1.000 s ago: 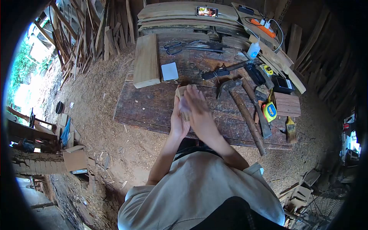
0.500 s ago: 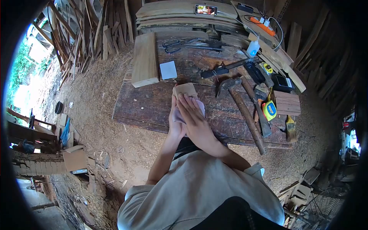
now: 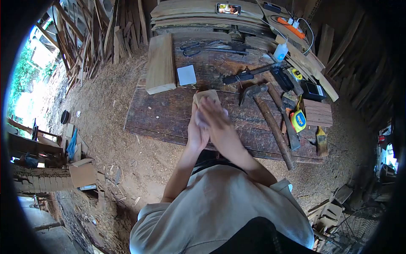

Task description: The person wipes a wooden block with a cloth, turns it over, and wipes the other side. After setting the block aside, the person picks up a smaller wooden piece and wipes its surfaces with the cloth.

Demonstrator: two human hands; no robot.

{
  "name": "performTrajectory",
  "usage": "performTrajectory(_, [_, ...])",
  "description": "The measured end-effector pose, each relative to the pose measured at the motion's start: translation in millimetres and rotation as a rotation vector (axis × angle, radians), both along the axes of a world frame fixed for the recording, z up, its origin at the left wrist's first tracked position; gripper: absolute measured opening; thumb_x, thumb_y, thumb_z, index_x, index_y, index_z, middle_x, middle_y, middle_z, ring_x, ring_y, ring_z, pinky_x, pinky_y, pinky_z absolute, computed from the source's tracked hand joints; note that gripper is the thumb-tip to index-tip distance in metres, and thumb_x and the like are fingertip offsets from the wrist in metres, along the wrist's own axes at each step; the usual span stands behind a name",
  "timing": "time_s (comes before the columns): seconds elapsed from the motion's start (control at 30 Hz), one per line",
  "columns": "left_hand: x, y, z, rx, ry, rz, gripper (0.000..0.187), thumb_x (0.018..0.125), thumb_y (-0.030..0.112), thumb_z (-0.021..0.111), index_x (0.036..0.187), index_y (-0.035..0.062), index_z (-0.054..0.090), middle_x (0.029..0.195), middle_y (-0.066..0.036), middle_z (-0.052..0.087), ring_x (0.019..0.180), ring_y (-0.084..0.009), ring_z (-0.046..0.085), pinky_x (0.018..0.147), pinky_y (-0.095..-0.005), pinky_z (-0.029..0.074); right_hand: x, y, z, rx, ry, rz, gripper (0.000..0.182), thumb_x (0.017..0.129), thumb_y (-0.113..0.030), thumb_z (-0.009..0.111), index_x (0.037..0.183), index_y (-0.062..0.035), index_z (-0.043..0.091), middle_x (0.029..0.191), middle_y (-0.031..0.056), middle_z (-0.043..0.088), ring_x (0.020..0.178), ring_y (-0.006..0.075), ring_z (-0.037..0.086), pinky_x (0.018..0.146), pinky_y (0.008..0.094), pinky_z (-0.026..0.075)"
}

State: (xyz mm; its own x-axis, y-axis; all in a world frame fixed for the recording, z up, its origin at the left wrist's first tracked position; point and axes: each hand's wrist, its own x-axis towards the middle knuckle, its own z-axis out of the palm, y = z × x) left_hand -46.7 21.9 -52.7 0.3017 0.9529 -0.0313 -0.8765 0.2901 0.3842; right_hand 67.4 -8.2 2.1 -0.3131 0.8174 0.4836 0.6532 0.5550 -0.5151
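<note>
My left hand is wrapped from below around a small light wooden block, whose far end shows beyond my fingers above the workbench. Across the top of the block lies my right hand, smeared by motion, its fingers pressing a pale purple sheet against the wood. Most of the sheet is hidden under that hand, and I cannot make out whether it is cloth or paper. A white square lies just past the block, beside a thick plank.
To the right lie a hammer, a chisel-like tool, a yellow tape measure, a brush and a reddish wood block. Scissors, a glue bottle and a propped phone are farther back.
My right hand has shifted slightly over the block and is now blurred. The block's far end has moved a little to the right; my left hand keeps its hold.
</note>
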Motion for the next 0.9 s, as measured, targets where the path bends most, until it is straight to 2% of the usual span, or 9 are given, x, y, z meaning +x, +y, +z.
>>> performTrajectory(0.1, [5.6,-2.0,13.3,-0.037,0.102,0.099,0.05,0.109,0.039,0.031,0.152,0.0139,0.032,0.148,-0.009,0.046,0.134,-0.0228,0.047,0.113,-0.0386,0.04,10.7,20.6,6.3,0.048,0.086,-0.009,0.058,0.084,-0.001,0.055,0.14,0.0078,0.044,0.149,0.0248,0.042,0.141,0.0394,0.038,0.118,0.0515,0.029])
performTrajectory(0.27, [2.4,-3.8,5.7,0.069,-0.02,0.035,0.048,0.11,0.035,0.027,0.149,0.0081,0.035,0.147,-0.012,0.046,0.135,-0.0225,0.048,0.112,-0.039,0.042,-3.2,4.2,-4.9,0.117,0.035,0.045,0.059,0.084,0.0,0.056,0.141,0.0074,0.044,0.148,0.0251,0.043,0.141,0.0395,0.038,0.118,0.0508,0.029])
performTrajectory(0.33, [4.3,-7.9,12.9,-0.039,0.118,0.103,0.048,0.11,0.035,0.026,0.152,0.0109,0.031,0.15,-0.01,0.043,0.135,-0.0202,0.048,0.111,-0.0374,0.044,3.5,4.6,4.3,0.097,0.037,0.136,0.06,0.083,0.001,0.056,0.141,0.0075,0.044,0.148,0.0259,0.043,0.141,0.0409,0.038,0.118,0.0505,0.029])
performTrajectory(0.37, [5.5,-7.4,15.1,-0.044,0.12,0.104,0.048,0.11,0.035,0.026,0.152,0.0109,0.031,0.15,-0.01,0.043,0.135,-0.0202,0.048,0.111,-0.0374,0.044,5.6,10.8,3.0,0.026,0.179,0.067,0.061,0.08,0.01,0.056,0.14,0.0026,0.049,0.149,0.0193,0.045,0.143,0.0355,0.038,0.119,0.047,0.029])
performTrajectory(0.57, [10.1,-8.2,32.7,0.061,0.282,-0.067,0.052,0.109,0.037,0.032,0.157,0.0176,0.023,0.152,-0.007,0.04,0.138,-0.0202,0.044,0.112,-0.0376,0.041,20.5,29.1,7.5,0.035,0.146,-0.126,0.059,0.081,0.011,0.055,0.139,0.0035,0.048,0.149,0.0212,0.044,0.143,0.0365,0.036,0.12,0.0462,0.027])
performTrajectory(0.7, [2.9,-9.9,-1.6,0.15,0.389,-0.045,0.052,0.109,0.036,0.031,0.157,0.0173,0.023,0.153,-0.007,0.039,0.137,-0.021,0.045,0.112,-0.037,0.043,-8.0,-6.3,-7.7,0.081,0.157,0.091,0.058,0.082,0.009,0.055,0.139,0.0028,0.049,0.148,0.0224,0.044,0.143,0.0358,0.037,0.121,0.0461,0.025])
performTrajectory(0.77, [4.0,-24.0,-3.9,-0.216,0.164,0.092,0.051,0.11,0.036,0.03,0.157,0.0176,0.023,0.152,-0.008,0.041,0.135,-0.0214,0.048,0.109,-0.0363,0.045,-7.8,-12.8,1.2,0.089,0.084,0.122,0.059,0.081,0.01,0.055,0.139,0.0026,0.049,0.148,0.0215,0.044,0.143,0.0333,0.037,0.12,0.0443,0.027])
performTrajectory(0.8, [3.4,-20.9,-3.6,-0.217,0.164,0.095,0.051,0.11,0.036,0.03,0.157,0.0176,0.023,0.152,-0.008,0.041,0.135,-0.0214,0.048,0.109,-0.0363,0.045,-3.0,-9.6,-1.2,0.034,0.154,0.119,0.059,0.081,0.01,0.054,0.139,0.0027,0.05,0.148,0.0214,0.045,0.143,0.0333,0.038,0.119,0.0437,0.028])
performTrajectory(0.9, [5.1,-8.4,26.8,0.045,0.308,-0.104,0.053,0.109,0.037,0.031,0.158,0.0172,0.021,0.158,-0.007,0.033,0.146,-0.0229,0.032,0.119,-0.0385,0.03,11.1,6.9,14.4,-0.057,0.321,0.019,0.058,0.081,0.012,0.05,0.137,0.0013,0.051,0.146,0.0218,0.047,0.141,0.0372,0.04,0.117,0.0434,0.032])
